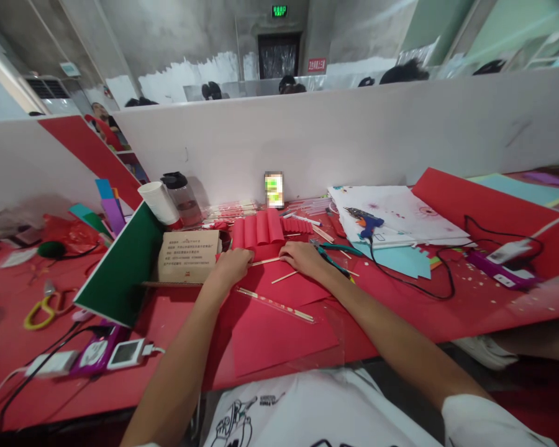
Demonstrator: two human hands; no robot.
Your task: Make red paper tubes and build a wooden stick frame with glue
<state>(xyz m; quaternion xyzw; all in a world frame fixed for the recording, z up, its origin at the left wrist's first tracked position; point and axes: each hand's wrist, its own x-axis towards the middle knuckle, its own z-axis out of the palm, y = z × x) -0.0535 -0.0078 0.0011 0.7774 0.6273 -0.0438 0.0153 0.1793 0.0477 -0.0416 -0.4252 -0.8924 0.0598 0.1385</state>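
My left hand (230,266) and my right hand (302,257) are on the table in front of me, fingers closed. Between them runs a thin pale wooden stick (265,261), with one end at each hand's fingertips. Just beyond it stands folded red paper (263,228) shaped into several rounded ridges, its lower edge close to both hands. A second loose stick (284,277) lies nearer to me. Chopsticks in a clear wrapper (277,305) rest across red paper sheets (279,341). Pliers with teal handles (333,256) lie beside my right wrist.
At left are a cardboard box (189,256), a green board (121,267), a bottle (184,198) and yellow-handled scissors (46,307). A phone (274,189) leans on the white partition (354,136). A blue glue gun (367,222) with a trailing cord rests at right, near a purple power strip (500,270).
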